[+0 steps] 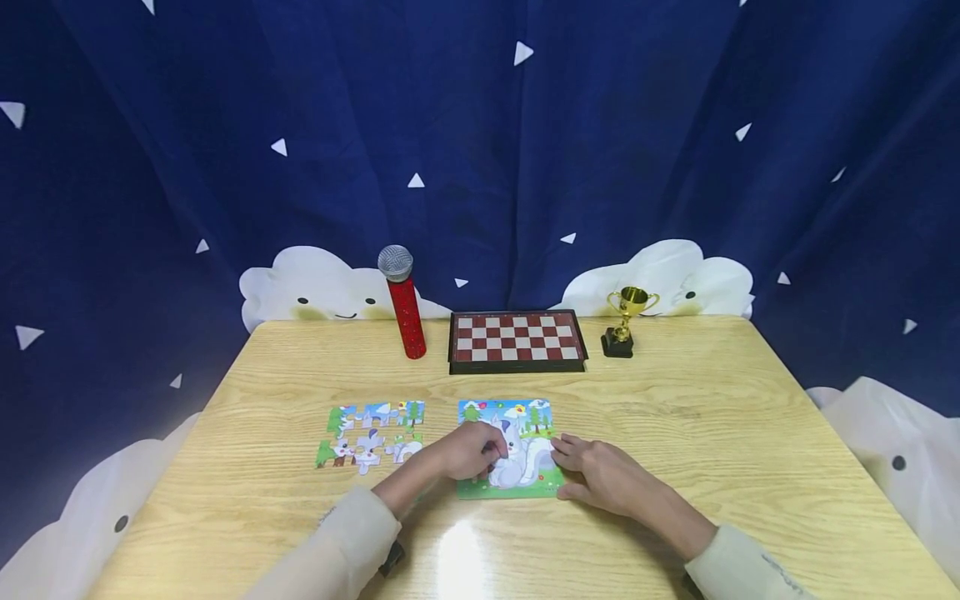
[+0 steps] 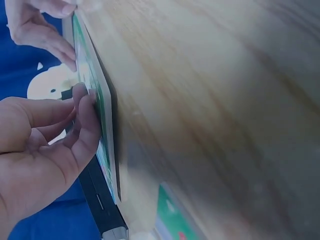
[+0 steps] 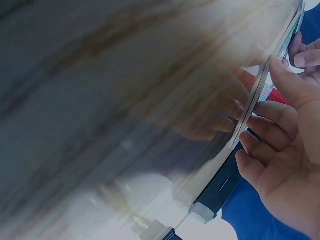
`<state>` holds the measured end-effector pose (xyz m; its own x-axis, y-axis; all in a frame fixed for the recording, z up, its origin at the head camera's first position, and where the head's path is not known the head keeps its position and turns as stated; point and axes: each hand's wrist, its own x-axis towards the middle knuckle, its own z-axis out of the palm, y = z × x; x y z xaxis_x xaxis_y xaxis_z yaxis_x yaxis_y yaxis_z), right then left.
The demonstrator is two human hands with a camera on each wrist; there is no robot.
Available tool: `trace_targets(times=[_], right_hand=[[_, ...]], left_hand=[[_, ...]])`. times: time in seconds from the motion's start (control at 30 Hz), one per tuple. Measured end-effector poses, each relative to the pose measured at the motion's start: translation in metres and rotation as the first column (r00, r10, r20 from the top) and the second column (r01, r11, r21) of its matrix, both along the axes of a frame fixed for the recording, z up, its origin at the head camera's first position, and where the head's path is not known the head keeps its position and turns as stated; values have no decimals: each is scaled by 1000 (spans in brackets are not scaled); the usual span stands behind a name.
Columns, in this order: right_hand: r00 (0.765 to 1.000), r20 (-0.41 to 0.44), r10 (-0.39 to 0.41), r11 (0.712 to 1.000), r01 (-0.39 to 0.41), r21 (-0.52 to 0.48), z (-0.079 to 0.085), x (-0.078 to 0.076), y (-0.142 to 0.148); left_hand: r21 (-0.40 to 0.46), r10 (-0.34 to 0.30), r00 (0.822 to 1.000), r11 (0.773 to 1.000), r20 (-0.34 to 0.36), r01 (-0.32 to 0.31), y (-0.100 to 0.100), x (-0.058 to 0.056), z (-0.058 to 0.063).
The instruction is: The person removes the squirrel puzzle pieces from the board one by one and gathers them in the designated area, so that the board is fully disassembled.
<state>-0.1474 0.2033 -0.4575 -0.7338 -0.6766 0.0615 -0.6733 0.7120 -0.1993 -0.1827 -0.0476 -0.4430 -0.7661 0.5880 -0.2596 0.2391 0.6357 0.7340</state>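
A flat puzzle board [image 1: 530,477] printed with a grey squirrel, trees and sky lies before me. Over its left half, my left hand [image 1: 467,451] bends its fingers down and pinches with thumb and fingertips. A small dark piece [image 2: 88,90] shows between those tips; the fingers hide most of it. My right hand [image 1: 606,475] lies along the board's right edge, fingers fairly straight and touching it. Left of the board, several loose puzzle pieces [image 1: 367,450] lie in two rows. A green puzzle piece [image 2: 172,220] shows low in the left wrist view.
Behind the board lies a red-and-white checkered game board [image 1: 517,337] with a black rim. A red microphone [image 1: 406,312] stands to its left, and a gold trophy cup [image 1: 630,304] on a black base to its right. A dark blue curtain [image 1: 480,125] hangs behind the wooden table [image 1: 697,408].
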Motion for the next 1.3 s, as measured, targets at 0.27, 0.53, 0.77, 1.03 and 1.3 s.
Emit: trace_targets(times=[0.27,0.53,0.77,1.03,1.3], right_hand=[[1000,-2,-1,1000,1,-10,-1,0,0],[1000,-11,5,1000,-5,-9,0,-1,-1],[1000,-6,6,1000,-6,13,2,-1,-2],[1000,-10,8,1000,-8,8,2,0,-2],[1000,-11,11,1000,-11,24,2,0,-1]], left_hand=[[-17,-7,999,1000,-48,6,1,0,-3],[22,13,997,1000,-70,-11,1,0,-7],[26,25,999,999,-37,-24,0,-1,-6],[96,41,999,994,14,-42,-6,1,2],[94,46,999,995,0,-46,-28,2,10]])
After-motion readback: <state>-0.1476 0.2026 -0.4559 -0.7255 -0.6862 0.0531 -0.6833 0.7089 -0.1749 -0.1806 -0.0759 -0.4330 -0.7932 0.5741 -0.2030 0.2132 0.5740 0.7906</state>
